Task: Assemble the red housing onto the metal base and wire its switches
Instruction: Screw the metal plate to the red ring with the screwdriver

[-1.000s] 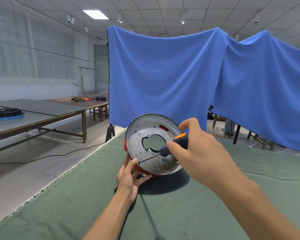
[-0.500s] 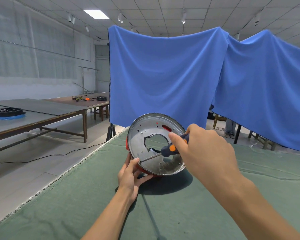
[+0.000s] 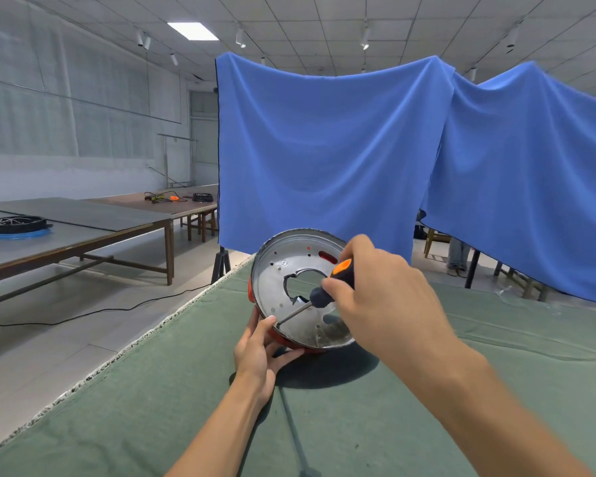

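A round metal base [image 3: 289,266] stands tilted on edge on the green cloth, its dished face toward me, with a jagged central hole. The red housing [image 3: 283,337] shows only as a rim behind its lower left edge. My left hand [image 3: 258,349] holds the assembly at its lower left edge, thumb on the metal rim. My right hand [image 3: 375,290] grips a screwdriver [image 3: 327,287] with a dark and orange handle. Its shaft slants down-left, the tip touching the base near my left thumb. No switches or wires are visible.
The green-covered table [image 3: 358,425] spreads toward me, its left edge running diagonally. A blue cloth [image 3: 324,149] hangs behind. Long tables [image 3: 83,225] at left carry a black ring on a blue coil [image 3: 16,225]. A cable [image 3: 83,313] lies on the floor.
My right hand has turned the screwdriver, its orange handle end showing at different angles. The base has tilted slightly. My left hand has kept its hold.
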### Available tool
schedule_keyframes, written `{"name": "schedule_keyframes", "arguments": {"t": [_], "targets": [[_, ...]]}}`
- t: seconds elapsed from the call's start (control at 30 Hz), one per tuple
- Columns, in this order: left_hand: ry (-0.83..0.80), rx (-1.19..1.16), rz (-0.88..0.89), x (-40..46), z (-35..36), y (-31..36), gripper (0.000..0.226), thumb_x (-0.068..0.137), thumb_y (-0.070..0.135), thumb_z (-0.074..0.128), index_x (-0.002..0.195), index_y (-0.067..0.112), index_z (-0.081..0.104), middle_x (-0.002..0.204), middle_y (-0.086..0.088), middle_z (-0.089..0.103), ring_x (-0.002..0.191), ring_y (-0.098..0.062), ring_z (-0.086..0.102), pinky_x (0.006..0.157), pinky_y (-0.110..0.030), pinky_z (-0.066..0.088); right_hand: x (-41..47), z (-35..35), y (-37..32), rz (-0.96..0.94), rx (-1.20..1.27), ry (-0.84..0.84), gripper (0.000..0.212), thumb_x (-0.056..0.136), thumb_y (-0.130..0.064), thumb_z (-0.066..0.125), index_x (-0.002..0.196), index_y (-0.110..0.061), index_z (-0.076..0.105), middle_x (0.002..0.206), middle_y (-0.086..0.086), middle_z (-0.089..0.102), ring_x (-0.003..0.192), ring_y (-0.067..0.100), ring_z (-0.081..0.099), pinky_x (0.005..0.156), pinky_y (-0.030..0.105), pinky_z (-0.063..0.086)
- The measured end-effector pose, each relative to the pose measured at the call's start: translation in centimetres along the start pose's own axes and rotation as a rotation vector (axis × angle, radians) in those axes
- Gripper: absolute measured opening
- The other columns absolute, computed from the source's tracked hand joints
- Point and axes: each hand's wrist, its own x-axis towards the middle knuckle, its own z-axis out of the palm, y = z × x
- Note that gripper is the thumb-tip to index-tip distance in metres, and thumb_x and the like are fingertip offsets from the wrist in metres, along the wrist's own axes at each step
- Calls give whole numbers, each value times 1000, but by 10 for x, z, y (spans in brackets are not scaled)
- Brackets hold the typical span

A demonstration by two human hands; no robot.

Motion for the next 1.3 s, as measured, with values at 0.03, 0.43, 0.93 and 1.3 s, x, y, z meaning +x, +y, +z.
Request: {"name": "schedule_keyframes", "arguments": {"t": [0.03,0.43,0.93,1.3], "targets": [[-5,3,2,1,0,0,38,89,12,58,118,36,61,108,-17,69,99,-34,65,66,-54,57,0,0,0,3,-54,31,29,94,-48,45,94,-21,37,83,2,49,80,28,49,62,33,32],[-32,55,28,-6,4,1,44,91,10,55,130,29,56,112,-19,68,95,-33,66,64,-51,58,-1,-6,-2,62,-101,65,40,92,-57,42,92,-18,47,73,0,46,78,27,51,55,31,32],[-41,78,18,-8,5,2,43,91,10,54,131,25,56,102,-17,70,89,-31,67,59,-47,57,7,-7,-10,21,-173,21,37,93,-50,44,92,-15,32,70,1,45,77,30,50,47,30,18],[-51,102,5,-10,6,2,35,90,17,58,124,23,60,103,-18,70,94,-33,67,62,-51,57,11,-11,-16,3,-202,70,43,90,-53,46,68,-19,30,62,-3,34,56,22,34,46,27,15]]}}
